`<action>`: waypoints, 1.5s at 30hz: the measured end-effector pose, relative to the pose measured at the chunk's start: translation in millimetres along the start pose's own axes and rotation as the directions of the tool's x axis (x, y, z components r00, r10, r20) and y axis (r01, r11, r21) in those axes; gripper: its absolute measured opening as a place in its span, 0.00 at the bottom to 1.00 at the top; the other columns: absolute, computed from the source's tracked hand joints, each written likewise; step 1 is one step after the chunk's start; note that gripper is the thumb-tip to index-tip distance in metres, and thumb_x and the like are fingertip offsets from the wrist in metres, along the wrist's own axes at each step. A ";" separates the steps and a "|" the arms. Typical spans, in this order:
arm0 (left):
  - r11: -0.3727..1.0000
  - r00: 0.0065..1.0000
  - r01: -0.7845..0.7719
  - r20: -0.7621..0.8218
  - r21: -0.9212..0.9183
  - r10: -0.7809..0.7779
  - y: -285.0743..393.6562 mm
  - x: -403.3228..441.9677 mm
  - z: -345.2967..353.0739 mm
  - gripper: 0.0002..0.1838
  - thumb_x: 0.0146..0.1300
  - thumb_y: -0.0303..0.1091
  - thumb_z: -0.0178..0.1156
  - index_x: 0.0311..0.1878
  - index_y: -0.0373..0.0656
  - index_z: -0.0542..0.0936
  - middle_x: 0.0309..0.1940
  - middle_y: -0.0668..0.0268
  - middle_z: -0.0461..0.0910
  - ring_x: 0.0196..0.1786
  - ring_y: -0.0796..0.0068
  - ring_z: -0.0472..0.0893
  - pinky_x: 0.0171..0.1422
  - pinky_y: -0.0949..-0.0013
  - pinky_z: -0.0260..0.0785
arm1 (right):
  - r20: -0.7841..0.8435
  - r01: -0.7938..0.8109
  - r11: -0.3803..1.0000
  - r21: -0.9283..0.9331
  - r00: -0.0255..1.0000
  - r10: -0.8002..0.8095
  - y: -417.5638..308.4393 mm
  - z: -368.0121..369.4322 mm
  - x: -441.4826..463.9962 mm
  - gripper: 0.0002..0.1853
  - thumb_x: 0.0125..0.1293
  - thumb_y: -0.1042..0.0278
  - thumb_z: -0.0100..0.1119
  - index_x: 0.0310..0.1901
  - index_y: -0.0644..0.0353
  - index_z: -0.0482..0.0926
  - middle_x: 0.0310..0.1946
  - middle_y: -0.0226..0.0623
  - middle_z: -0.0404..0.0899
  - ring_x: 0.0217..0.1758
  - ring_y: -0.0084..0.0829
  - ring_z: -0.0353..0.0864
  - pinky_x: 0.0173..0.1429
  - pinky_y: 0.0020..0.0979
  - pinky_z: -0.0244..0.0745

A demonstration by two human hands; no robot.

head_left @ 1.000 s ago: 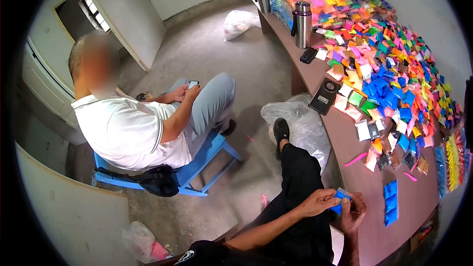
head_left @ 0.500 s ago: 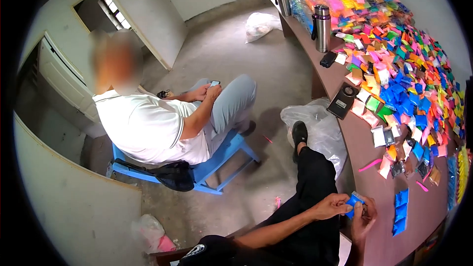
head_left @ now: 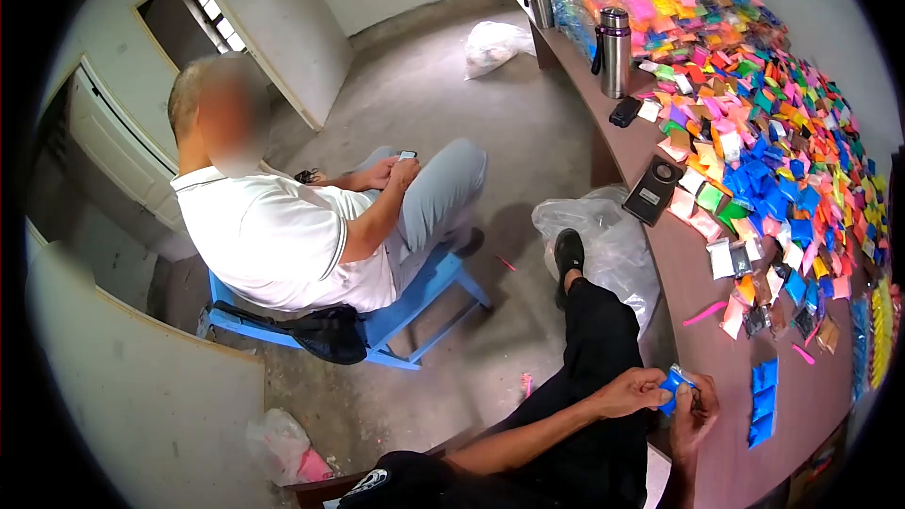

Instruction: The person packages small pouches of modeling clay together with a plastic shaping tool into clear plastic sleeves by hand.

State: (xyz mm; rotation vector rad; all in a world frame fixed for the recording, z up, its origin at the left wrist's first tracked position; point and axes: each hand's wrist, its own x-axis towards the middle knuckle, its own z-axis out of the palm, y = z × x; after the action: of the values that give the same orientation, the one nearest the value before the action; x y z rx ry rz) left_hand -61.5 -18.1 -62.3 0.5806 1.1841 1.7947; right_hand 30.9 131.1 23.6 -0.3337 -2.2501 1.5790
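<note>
Over my lap, beside the table's near edge, both hands pinch one small blue packet [head_left: 671,390]. My left hand [head_left: 630,394] grips its left side with thumb and fingers. On its right side my right hand [head_left: 696,410] is closed with the thumb in front. The packet's upper end looks clear and pale. To the right, a strip of joined blue packets [head_left: 764,402] lies on the brown table [head_left: 721,452]. Two pink plastic sticks [head_left: 705,313] lie near the heap of small coloured packets [head_left: 754,179].
A black device [head_left: 653,190], a small black case [head_left: 625,112] and two steel flasks [head_left: 615,55] line the table's left edge. A seated person [head_left: 273,236] holds a phone on a blue bench [head_left: 424,306]. Plastic bags [head_left: 603,236] lie on the floor.
Compared with the first frame, the view has shifted, so the scene sits further right. Both hands still grip the blue packet, with only slight finger movement.
</note>
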 end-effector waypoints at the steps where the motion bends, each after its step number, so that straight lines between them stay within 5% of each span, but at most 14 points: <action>1: 1.000 1.000 -0.005 -0.006 0.002 0.005 0.7 -0.5 1.4 0.12 0.79 0.39 0.66 0.51 0.40 0.82 0.39 0.77 0.81 0.41 0.88 0.76 0.47 0.77 0.70 | 0.007 -0.007 0.999 0.045 1.000 0.007 -0.9 -0.5 0.0 0.10 0.78 0.68 0.61 0.48 0.68 0.83 0.41 0.39 0.79 0.43 0.28 0.80 0.47 0.29 0.74; 4: 0.989 0.999 -0.048 0.016 -0.140 0.050 -3.8 2.1 8.4 0.15 0.79 0.39 0.66 0.60 0.39 0.81 0.40 0.76 0.81 0.45 0.87 0.77 0.51 0.77 0.72 | 0.034 -0.019 0.997 0.080 0.999 0.016 3.4 -3.3 -0.6 0.10 0.79 0.67 0.60 0.49 0.67 0.82 0.41 0.38 0.79 0.43 0.26 0.79 0.47 0.29 0.73; 11: 0.983 0.992 -0.123 -0.045 -0.133 0.118 -3.2 0.9 3.4 0.12 0.80 0.38 0.64 0.56 0.41 0.83 0.39 0.77 0.81 0.43 0.88 0.76 0.49 0.76 0.72 | 0.028 0.066 0.997 0.047 0.997 -0.067 12.8 1.0 -2.4 0.10 0.79 0.67 0.60 0.50 0.66 0.83 0.43 0.37 0.79 0.45 0.24 0.80 0.50 0.26 0.73; 15: 0.981 0.980 -0.184 -0.090 -0.055 0.178 -30.8 6.7 -3.0 0.06 0.79 0.33 0.64 0.52 0.41 0.83 0.37 0.78 0.80 0.41 0.89 0.77 0.47 0.76 0.72 | 0.049 -0.013 0.999 0.031 0.999 0.012 -7.1 -0.2 -3.5 0.09 0.78 0.70 0.59 0.50 0.68 0.83 0.42 0.36 0.80 0.45 0.26 0.81 0.50 0.28 0.75; 18: 0.991 0.984 -0.072 -0.171 -0.117 0.051 -10.8 -5.7 4.8 0.10 0.77 0.30 0.66 0.55 0.38 0.84 0.43 0.74 0.84 0.45 0.85 0.80 0.51 0.75 0.75 | -0.024 0.115 0.993 -0.029 0.993 -0.115 13.4 3.0 1.2 0.05 0.71 0.77 0.64 0.45 0.69 0.85 0.37 0.43 0.84 0.40 0.33 0.83 0.43 0.35 0.78; 20: 0.999 0.978 -0.037 -0.206 -0.039 0.028 10.9 -10.2 9.2 0.14 0.78 0.31 0.65 0.61 0.36 0.84 0.47 0.70 0.86 0.49 0.81 0.83 0.56 0.73 0.78 | -0.048 -0.010 0.999 -0.048 0.999 0.007 31.2 2.6 -4.5 0.03 0.69 0.81 0.67 0.42 0.68 0.86 0.35 0.42 0.84 0.37 0.32 0.84 0.42 0.33 0.79; 21: 0.999 0.971 0.025 -0.240 0.022 -0.019 15.1 -11.2 8.5 0.14 0.77 0.31 0.67 0.61 0.35 0.84 0.45 0.70 0.86 0.47 0.82 0.83 0.54 0.74 0.78 | -0.062 0.052 0.996 -0.073 0.996 -0.056 30.6 4.1 -2.8 0.03 0.68 0.81 0.69 0.42 0.68 0.87 0.34 0.42 0.85 0.36 0.33 0.85 0.42 0.34 0.80; 24: 0.990 0.959 -0.053 -0.284 -0.132 0.013 11.5 -11.0 12.2 0.09 0.76 0.31 0.67 0.53 0.37 0.86 0.36 0.74 0.84 0.39 0.87 0.79 0.45 0.78 0.72 | -0.075 0.096 0.986 -0.135 0.991 -0.107 15.4 3.4 -0.9 0.04 0.65 0.79 0.72 0.41 0.67 0.88 0.35 0.43 0.87 0.35 0.37 0.86 0.41 0.34 0.80; 27: 0.996 0.940 -0.083 -0.335 -0.038 0.066 11.5 -10.9 13.3 0.05 0.77 0.30 0.66 0.46 0.37 0.85 0.34 0.76 0.82 0.36 0.89 0.76 0.41 0.78 0.67 | -0.055 0.107 0.983 -0.150 0.992 -0.116 2.6 1.4 1.1 0.05 0.65 0.78 0.72 0.41 0.66 0.88 0.35 0.42 0.87 0.35 0.37 0.86 0.41 0.35 0.80; 30: 0.994 0.943 -0.100 -0.323 -0.048 0.079 11.9 -12.6 11.7 0.06 0.76 0.29 0.66 0.49 0.38 0.86 0.39 0.75 0.85 0.41 0.89 0.78 0.48 0.80 0.70 | -0.069 0.129 0.977 -0.168 0.987 -0.142 0.8 -0.8 0.4 0.05 0.66 0.78 0.72 0.43 0.67 0.88 0.35 0.40 0.86 0.34 0.33 0.84 0.39 0.33 0.77; 37: 0.998 0.965 0.005 -0.262 0.059 0.010 53.5 -12.7 46.7 0.07 0.76 0.29 0.67 0.47 0.36 0.81 0.36 0.73 0.81 0.39 0.88 0.77 0.45 0.78 0.70 | -0.120 0.029 0.996 -0.087 0.992 -0.039 1.4 -13.6 -8.7 0.05 0.69 0.80 0.69 0.45 0.67 0.89 0.38 0.41 0.86 0.40 0.29 0.85 0.43 0.30 0.78; 39: 0.999 0.972 0.004 -0.235 0.045 0.007 43.9 -12.0 44.1 0.07 0.76 0.29 0.67 0.47 0.35 0.81 0.37 0.72 0.82 0.40 0.87 0.78 0.46 0.77 0.72 | -0.126 0.035 0.995 -0.089 0.991 -0.046 2.4 -20.6 -13.0 0.07 0.68 0.78 0.71 0.46 0.66 0.89 0.35 0.38 0.83 0.33 0.27 0.81 0.37 0.29 0.74; 42: 0.998 0.981 -0.016 -0.192 0.062 0.027 46.0 -5.6 48.4 0.07 0.77 0.28 0.66 0.48 0.33 0.81 0.39 0.70 0.84 0.43 0.86 0.80 0.49 0.76 0.73 | -0.025 -0.087 0.995 0.057 0.996 0.089 1.1 -34.0 -21.8 0.12 0.73 0.77 0.68 0.56 0.67 0.86 0.48 0.40 0.85 0.46 0.28 0.84 0.49 0.30 0.79; 45: 0.998 0.985 -0.029 -0.166 0.050 0.037 49.5 4.7 63.6 0.06 0.77 0.27 0.65 0.49 0.34 0.81 0.38 0.72 0.83 0.41 0.87 0.78 0.47 0.78 0.71 | -0.042 -0.082 0.995 0.062 0.996 0.085 5.5 -46.1 -23.0 0.11 0.73 0.77 0.68 0.55 0.67 0.86 0.47 0.40 0.85 0.48 0.28 0.84 0.51 0.29 0.79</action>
State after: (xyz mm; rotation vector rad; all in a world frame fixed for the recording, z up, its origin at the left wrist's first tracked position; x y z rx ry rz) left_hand -36.1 9.0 9.3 0.4867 1.3408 1.8763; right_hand 71.4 163.1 28.7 -0.4473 -2.1769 1.6606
